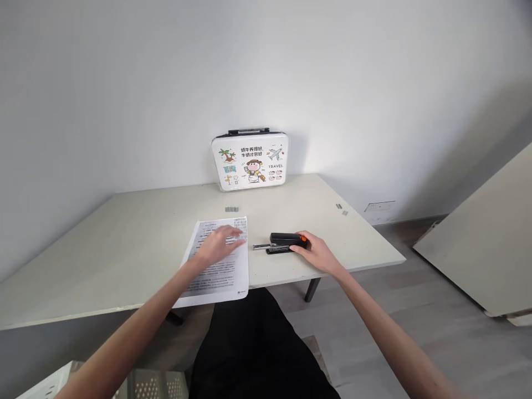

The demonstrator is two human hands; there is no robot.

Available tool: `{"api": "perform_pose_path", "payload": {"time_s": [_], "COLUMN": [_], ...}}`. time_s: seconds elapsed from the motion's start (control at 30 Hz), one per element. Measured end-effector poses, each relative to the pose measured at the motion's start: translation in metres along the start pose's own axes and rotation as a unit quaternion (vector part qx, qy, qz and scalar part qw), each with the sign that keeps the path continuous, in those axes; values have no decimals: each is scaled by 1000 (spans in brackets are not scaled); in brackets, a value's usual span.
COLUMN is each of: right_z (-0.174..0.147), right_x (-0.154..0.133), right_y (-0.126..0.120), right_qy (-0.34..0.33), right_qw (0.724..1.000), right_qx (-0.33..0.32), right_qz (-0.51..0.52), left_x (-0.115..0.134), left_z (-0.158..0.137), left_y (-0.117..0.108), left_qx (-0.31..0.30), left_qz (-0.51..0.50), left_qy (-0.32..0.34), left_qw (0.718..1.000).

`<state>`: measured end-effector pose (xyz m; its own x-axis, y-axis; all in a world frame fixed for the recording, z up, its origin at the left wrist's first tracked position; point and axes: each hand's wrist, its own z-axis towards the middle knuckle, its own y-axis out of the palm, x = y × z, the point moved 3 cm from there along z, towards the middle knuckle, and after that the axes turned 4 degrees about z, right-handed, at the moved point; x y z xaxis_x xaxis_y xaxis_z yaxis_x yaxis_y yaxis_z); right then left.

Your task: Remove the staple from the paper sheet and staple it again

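My left hand point(216, 244) is over a printed sheet of paper point(224, 277), palm down, with fingers stretched out and a little apart. Its fingertips are beside rows of grey staple strips point(240, 224) at the sheet's upper right corner. Whether they touch a strip is hard to make out. A black stapler point(285, 239) with an orange part at its rear lies to the right of the sheet. From its front end sticks a metal staple tray. Around the stapler's back end, my right hand point(316, 252) is closed, thumb low and fingers behind.
A white case point(251, 160) with cartoon prints stands against the wall at the table's back. One staple strip point(231, 209) lies beyond the sheet, and small grey pieces point(341, 209) lie near the table's point(124, 244) right edge. Perforated baskets point(155, 385) are below left.
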<state>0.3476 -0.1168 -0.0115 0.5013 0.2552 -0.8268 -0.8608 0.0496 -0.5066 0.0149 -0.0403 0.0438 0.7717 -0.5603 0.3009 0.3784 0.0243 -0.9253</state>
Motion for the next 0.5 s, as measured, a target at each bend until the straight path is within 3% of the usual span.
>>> {"api": "perform_pose_path", "payload": {"time_s": [0.1, 0.23, 0.33, 0.5], "right_z": [-1, -2, -1, 0], "right_x": [-2, -7, -10, -6], "right_y": [0, -1, -1, 2], "right_qy": [9, 25, 36, 44], "right_qw": [1000, 1000, 999, 999], "right_qx": [0, -3, -3, -2], "right_qz": [3, 8, 10, 12], "left_x": [-37, -76, -90, -92], "left_z": [22, 52, 73, 112], "left_y": [-8, -10, -4, 12], "left_qx": [46, 60, 55, 48], "left_qz": [38, 65, 78, 85], "left_qy": [-80, -138, -145, -121], "left_qw": [995, 987, 985, 988]}}
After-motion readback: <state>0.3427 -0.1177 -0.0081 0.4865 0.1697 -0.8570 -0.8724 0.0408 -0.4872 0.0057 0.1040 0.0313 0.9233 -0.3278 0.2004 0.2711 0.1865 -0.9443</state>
